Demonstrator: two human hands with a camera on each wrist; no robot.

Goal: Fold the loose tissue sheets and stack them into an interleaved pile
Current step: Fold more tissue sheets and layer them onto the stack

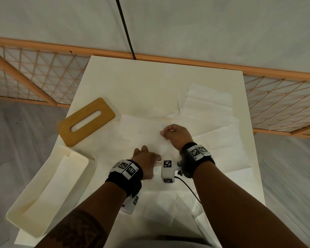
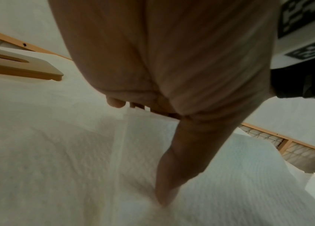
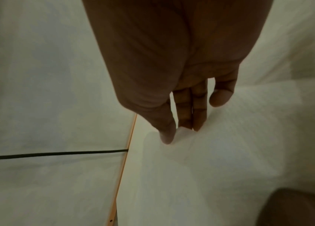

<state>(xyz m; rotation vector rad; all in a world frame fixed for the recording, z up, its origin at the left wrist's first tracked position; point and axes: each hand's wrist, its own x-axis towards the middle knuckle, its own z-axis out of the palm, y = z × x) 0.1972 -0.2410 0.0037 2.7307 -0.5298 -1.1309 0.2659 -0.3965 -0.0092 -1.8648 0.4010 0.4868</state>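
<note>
Both hands [image 1: 157,149] on tissue sheet [image 1: 141,133], table [image 1: 115,77].

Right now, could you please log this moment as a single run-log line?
step: folding tissue sheet | left hand: pressing sheet flat | right hand: pinching sheet | wooden lid: off, beside white box

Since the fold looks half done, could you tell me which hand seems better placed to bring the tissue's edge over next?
Probably the right hand: its thumb and fingertips meet on the tissue sheet, while the left hand presses the sheet with its thumb.
</note>
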